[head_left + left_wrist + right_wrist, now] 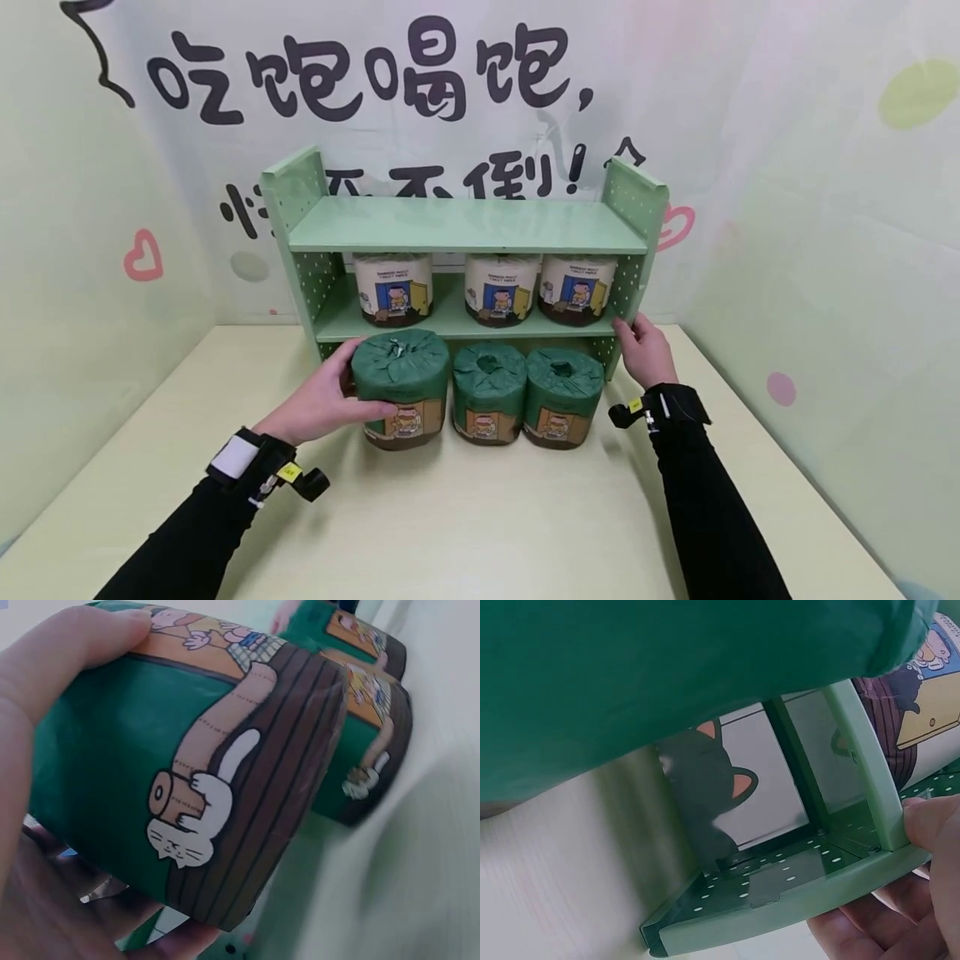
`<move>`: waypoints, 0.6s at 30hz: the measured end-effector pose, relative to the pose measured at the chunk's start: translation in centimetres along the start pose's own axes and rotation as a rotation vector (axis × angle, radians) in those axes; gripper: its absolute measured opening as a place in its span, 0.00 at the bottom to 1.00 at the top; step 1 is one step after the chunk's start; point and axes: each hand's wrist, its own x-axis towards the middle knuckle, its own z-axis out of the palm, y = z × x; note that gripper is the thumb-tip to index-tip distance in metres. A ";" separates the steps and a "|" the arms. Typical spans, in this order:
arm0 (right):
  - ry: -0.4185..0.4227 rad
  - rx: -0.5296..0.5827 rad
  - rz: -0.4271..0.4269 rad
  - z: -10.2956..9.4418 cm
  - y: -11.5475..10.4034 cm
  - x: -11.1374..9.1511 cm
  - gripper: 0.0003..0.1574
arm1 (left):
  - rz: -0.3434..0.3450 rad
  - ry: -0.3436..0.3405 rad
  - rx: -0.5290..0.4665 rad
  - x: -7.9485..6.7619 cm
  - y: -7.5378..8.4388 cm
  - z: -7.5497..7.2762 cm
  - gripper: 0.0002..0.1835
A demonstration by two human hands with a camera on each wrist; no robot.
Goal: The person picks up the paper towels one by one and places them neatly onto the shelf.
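My left hand [330,404] grips a green-wrapped toilet paper roll [405,375] from its left side, thumb across the printed front. In the left wrist view that roll [112,757] appears tilted and raised off the table, its brown base edge apart from the surface. Two more green rolls [490,387] [564,392] stand side by side to its right, before the light green shelf rack [468,225]. With thumb and curled fingers, my right hand [647,350] holds the rack's right side at the middle shelf's height, as the right wrist view shows around the side panel [795,889].
Three cream toilet paper rolls [393,292] [501,290] [577,289] stand on the middle shelf, with a gap between the left one and the other two. The rack stands on a pale table [450,525], before a back wall hanging [720,150] with large black characters.
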 end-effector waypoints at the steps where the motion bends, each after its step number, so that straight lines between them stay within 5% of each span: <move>1: 0.001 0.002 0.000 0.0 0.0 0.0 0.27 | 0.004 0.002 0.000 0.0 0.2 0.0 0.49; 18: 0.004 0.018 0.022 0.2 0.2 0.1 0.26 | 0.108 -0.028 -0.037 1.8 5.9 3.0 0.48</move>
